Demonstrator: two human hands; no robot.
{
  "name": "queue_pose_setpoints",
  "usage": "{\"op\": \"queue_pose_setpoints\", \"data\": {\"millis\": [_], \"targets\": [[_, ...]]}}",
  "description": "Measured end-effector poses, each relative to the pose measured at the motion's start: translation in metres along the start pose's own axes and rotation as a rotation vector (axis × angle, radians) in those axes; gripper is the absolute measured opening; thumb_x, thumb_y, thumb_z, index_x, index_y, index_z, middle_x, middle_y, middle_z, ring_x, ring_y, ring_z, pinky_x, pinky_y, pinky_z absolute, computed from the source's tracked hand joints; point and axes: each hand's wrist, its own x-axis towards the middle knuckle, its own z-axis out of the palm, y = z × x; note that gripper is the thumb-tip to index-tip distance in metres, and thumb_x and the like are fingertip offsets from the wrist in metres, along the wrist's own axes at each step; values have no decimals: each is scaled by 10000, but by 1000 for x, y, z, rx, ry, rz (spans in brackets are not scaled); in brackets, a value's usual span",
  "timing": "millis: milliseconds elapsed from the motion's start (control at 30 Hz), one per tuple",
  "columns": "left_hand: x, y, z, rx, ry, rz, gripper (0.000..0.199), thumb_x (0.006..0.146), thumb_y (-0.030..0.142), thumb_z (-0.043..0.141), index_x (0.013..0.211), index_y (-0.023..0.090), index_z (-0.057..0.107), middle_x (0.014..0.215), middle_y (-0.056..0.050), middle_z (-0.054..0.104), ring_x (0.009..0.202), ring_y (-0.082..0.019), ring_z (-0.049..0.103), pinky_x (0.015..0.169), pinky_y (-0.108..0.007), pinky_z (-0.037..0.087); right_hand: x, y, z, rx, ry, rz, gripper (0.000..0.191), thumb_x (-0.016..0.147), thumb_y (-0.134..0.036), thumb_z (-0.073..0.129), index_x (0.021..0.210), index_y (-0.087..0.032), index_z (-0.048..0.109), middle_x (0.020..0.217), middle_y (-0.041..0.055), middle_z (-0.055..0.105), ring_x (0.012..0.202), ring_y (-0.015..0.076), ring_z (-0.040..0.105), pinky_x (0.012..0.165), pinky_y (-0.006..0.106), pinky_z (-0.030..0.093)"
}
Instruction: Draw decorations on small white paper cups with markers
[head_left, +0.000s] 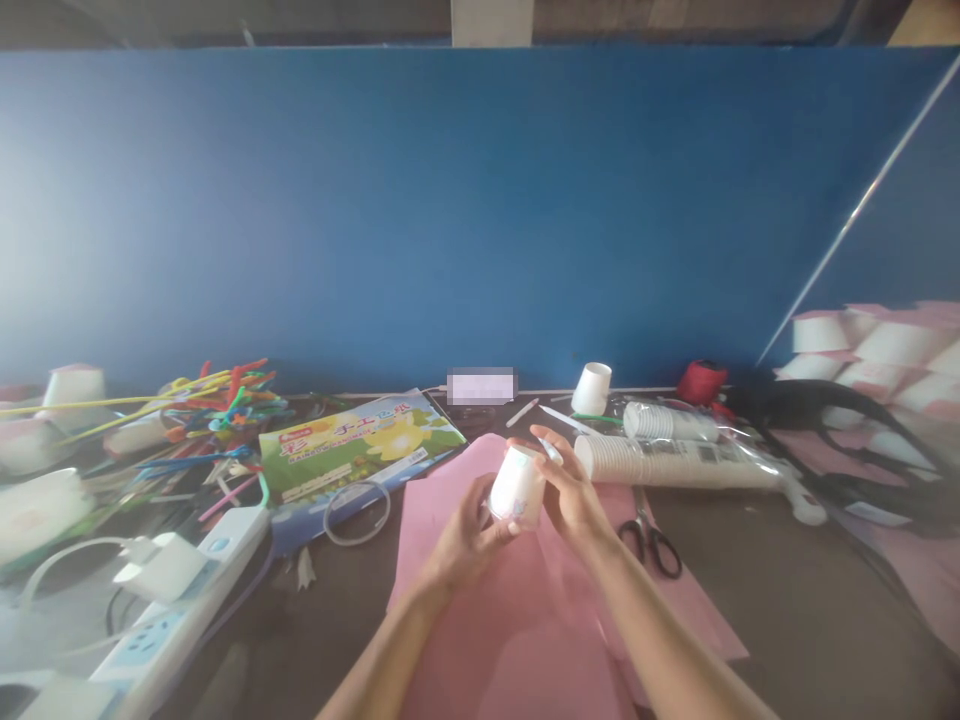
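A white paper cup (517, 487) is upside down above the pink paper, with a small pale blue mark on its side. My left hand (478, 530) grips it low on its left side, thumb across the front near the rim. On the cup's other side, my right hand (571, 492) has its fingers bent close to the cup's base. Between those fingers shows a slim whitish, pen-like object (550, 450); its exact kind is unclear. Under both hands lie sheets of pink paper (480, 610).
Black-handled scissors (651, 545) lie right of my right forearm. Behind them are stacked paper cups in plastic (675, 462) and one upturned cup (592, 388). At left are a craft-paper pack (352, 445), colourful pipe cleaners (225, 405) and a power strip (176, 600).
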Motion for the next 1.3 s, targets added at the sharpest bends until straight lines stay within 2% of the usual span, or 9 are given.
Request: {"op": "queue_pose_setpoints", "data": {"millis": [133, 233, 300, 400, 533, 667, 833, 1000, 1300], "targets": [[-2, 6, -1, 37, -55, 63, 602, 806, 563, 565, 1258, 166, 533, 1186, -118, 580, 1036, -248, 531, 866, -320, 434, -3, -5, 2, 65, -58, 43, 499, 734, -291, 743, 1181, -268, 522, 1077, 54, 716, 969, 255, 659, 808, 384, 483], [-4, 10, -2, 105, -44, 28, 577, 848, 568, 492, 1240, 151, 563, 968, -93, 642, 840, -192, 550, 767, -294, 447, -4, -8, 2, 126, -101, 71, 460, 740, -283, 732, 1158, -274, 539, 1057, 46, 723, 968, 253, 664, 803, 378, 493], [-4, 8, -3, 140, 15, -16, 559, 895, 564, 390, 1208, 143, 583, 781, -54, 621, 663, -141, 492, 647, -264, 419, -3, -9, 1, 180, -96, 75, 473, 734, -304, 729, 1166, -277, 539, 1018, 43, 732, 975, 260, 666, 799, 384, 502], [-1, 3, -8, 152, 216, -45, 520, 921, 531, 324, 1166, 152, 582, 755, -34, 604, 551, -107, 400, 543, -247, 359, -1, -13, 1, 236, -91, 69, 505, 705, -338, 737, 1167, -266, 544, 983, 50, 737, 975, 275, 668, 791, 398, 513], [3, -4, -15, 374, 408, -41, 349, 913, 413, 382, 1099, 188, 574, 849, -42, 623, 676, -144, 514, 627, -268, 416, -2, -16, 2, 231, -102, 61, 518, 694, -323, 735, 1171, -262, 542, 988, 54, 732, 978, 274, 669, 801, 401, 518], [3, -13, -18, 711, 379, 83, 283, 911, 291, 372, 1031, 206, 614, 942, -75, 589, 890, -209, 563, 785, -357, 452, -5, -18, 5, 218, -122, 68, 501, 704, -354, 714, 1168, -269, 545, 1014, 62, 723, 991, 282, 663, 816, 427, 513], [2, -32, -21, 1019, 354, 247, 320, 875, 138, 373, 1066, 183, 626, 944, -104, 523, 908, -237, 517, 797, -419, 461, -6, -21, 4, 183, -141, 97, 495, 698, -417, 672, 1155, -257, 567, 1010, 82, 716, 984, 305, 658, 834, 487, 498], [2, -44, -27, 1040, 283, 245, 396, 797, 19, 372, 1070, 164, 621, 982, -127, 512, 919, -246, 508, 768, -421, 480, -6, -21, 1, 215, -147, 84, 515, 716, -440, 625, 1192, -255, 555, 1007, 85, 705, 974, 292, 653, 874, 512, 469], [5, -32, -25, 1004, 381, 364, 235, 853, 144, 465, 1045, 168, 599, 1021, -117, 536, 1008, -249, 518, 862, -422, 466, -9, -25, 0, 287, -158, 67, 503, 735, -457, 565, 1195, -255, 584, 751, 21, 642, 728, 210, 602, 892, 482, 441]]}}
